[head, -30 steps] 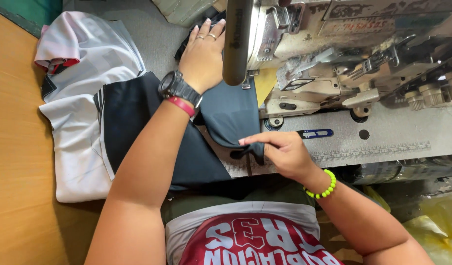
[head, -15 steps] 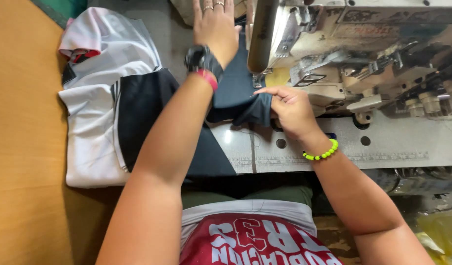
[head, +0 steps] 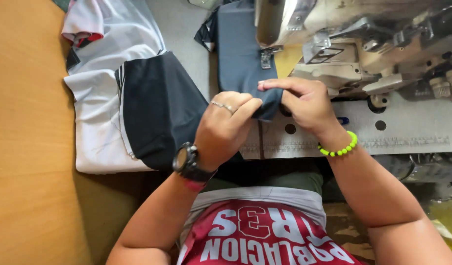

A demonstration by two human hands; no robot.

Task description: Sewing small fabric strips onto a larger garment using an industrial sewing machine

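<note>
Dark blue fabric (head: 240, 59) is pinched at its near edge by left hand (head: 223, 127) & right hand (head: 307, 103), fingers clamped on it, just in front of the sewing machine (head: 363, 44). Folded black & white garments (head: 133, 108) are stacked beside the left hand. Grey machine bed (head: 407, 132) is set w/ an orange-brown table (head: 25, 147) at left.

hands (head: 265, 110) pinching dark fabric (head: 240, 54), sewing machine (head: 363, 44)
</note>
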